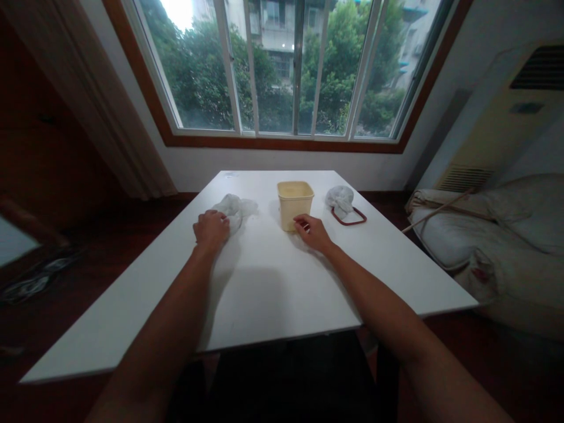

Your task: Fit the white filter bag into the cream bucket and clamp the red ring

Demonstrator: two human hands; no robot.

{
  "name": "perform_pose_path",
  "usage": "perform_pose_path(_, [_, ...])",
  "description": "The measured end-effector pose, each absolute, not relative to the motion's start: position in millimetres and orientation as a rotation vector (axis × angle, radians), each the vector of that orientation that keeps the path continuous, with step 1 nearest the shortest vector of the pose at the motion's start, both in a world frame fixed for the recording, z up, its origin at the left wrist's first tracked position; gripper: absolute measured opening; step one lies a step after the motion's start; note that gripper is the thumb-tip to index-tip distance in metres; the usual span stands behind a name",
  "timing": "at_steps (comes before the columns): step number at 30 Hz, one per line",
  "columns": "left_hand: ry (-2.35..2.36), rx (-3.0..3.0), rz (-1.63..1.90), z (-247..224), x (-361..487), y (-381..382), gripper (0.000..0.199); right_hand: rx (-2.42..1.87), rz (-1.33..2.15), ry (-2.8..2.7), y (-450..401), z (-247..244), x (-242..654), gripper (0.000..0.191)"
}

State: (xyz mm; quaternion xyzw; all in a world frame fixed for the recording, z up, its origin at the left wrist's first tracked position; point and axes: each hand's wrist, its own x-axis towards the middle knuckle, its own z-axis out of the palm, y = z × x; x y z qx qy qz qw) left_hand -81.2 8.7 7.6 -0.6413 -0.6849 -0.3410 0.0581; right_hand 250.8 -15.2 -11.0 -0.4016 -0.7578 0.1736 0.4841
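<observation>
My left hand (212, 228) is closed on the near left edge of a crumpled, translucent white plastic bag (237, 207), which lies on the white table (255, 294). A pale yellow square bin (294, 204) stands upright in the middle of the table, its top uncovered. Just in front of its lower right side is my right hand (314, 232), fingers loosely curved and slightly apart from the thumb. Its fingertips overlap the bin in view; I cannot tell whether they touch it. Nothing shows in that hand.
Right of the bin lie a bunched whitish plastic bag (341, 198) and a reddish-brown square frame (351, 222). A window (282, 70) is behind the table. Large wrapped bundles (497, 235) sit at the right, below a floor-standing air conditioner (506, 117). A curtain (114, 117) hangs at left.
</observation>
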Motion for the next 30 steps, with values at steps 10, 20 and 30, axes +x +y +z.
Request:
perform_pose_path(10, [-1.717, -2.237, -0.849, 34, 24, -36, 0.040, -1.067, 0.389, -2.057, -2, -31, 245, 0.033])
perform_pose_path(20, [-1.252, -2.943, -1.003, 13, 43, -44, 0.040, -1.097, 0.689, -1.949, -6, -19, 252, 0.042])
perform_pose_path(30, [-1.895, -2.234, -0.938, -11, -38, 9, 0.060, -1.089, 0.731, -1.982, -6, -20, 257, 0.044])
